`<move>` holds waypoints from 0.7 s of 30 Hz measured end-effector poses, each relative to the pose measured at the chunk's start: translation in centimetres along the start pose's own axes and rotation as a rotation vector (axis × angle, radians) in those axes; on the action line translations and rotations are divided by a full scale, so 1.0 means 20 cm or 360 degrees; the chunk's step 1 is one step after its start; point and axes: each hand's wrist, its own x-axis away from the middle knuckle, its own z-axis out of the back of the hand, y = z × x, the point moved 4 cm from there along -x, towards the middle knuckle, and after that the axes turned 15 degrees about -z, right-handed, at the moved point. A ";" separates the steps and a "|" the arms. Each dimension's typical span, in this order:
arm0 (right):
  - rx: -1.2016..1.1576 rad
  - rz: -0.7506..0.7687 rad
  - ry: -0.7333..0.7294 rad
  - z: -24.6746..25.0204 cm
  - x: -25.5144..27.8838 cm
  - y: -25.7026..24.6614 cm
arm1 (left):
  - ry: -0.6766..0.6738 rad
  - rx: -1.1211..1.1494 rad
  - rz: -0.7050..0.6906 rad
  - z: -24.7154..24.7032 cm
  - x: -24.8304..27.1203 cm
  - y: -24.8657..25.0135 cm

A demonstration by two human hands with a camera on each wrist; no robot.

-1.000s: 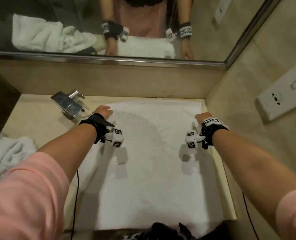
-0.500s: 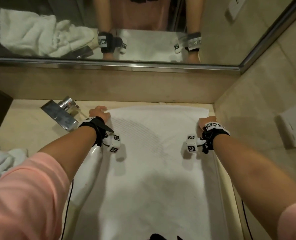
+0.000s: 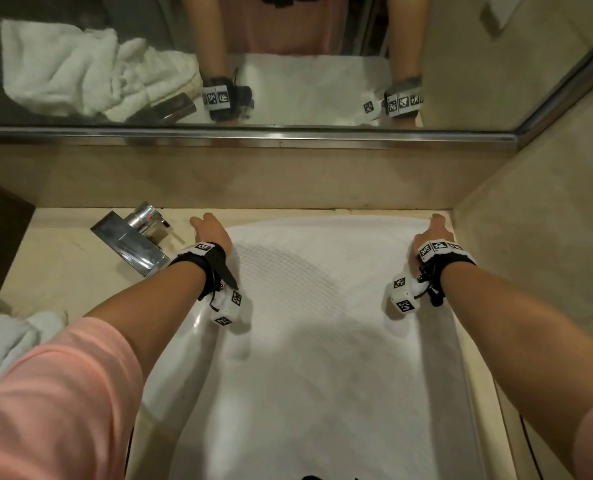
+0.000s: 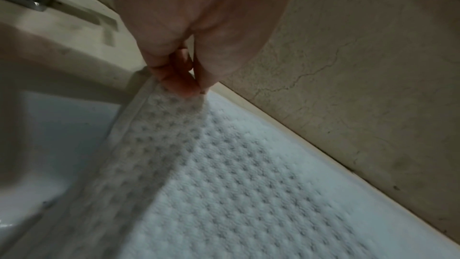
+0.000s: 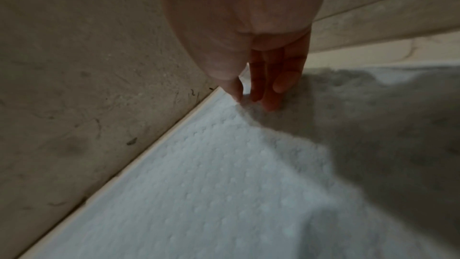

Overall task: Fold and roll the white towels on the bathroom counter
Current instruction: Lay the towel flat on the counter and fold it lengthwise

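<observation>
White towel point(image 3: 309, 341) spread flat over the table point(image 3: 56, 271), far edge near the back wall, right edge along the side wall. Its near end is cut off by the bottom of the head view. The left edge overhangs a white sink point(image 3: 184, 344); the basin is mostly hidden under the cloth and the left forearm, contents not visible.

Left hand point(image 3: 212, 230) at the towel's far left corner. Fingers hidden from the head view; the left wrist view shows the fingertips point(image 4: 184, 84) and thumb pinching the hemmed corner, so this grip is grasping the towel.

Right hand point(image 3: 432, 233) at the far right corner, tight against the side wall. In the right wrist view the fingers point(image 5: 273, 90) point down onto the cloth with the thumb close beside them; whether cloth is caught between them is hard to make out, so I cannot tell this grip's state.

Chrome faucet point(image 3: 132, 237) stands on the table just left of the left hand. A crumpled second towel point(image 3: 7, 334) lies at the table's left edge, partly cut off and partly hidden behind the pink sleeve point(image 3: 52, 403). Mirror point(image 3: 288, 57) above the back wall reflects both wrists and the crumpled pile.
</observation>
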 end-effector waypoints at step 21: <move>-0.1211 -0.0062 -0.0187 0.02 -0.19 -0.02 | 0.0589 0.1122 0.0176 0.15 -0.12 0.02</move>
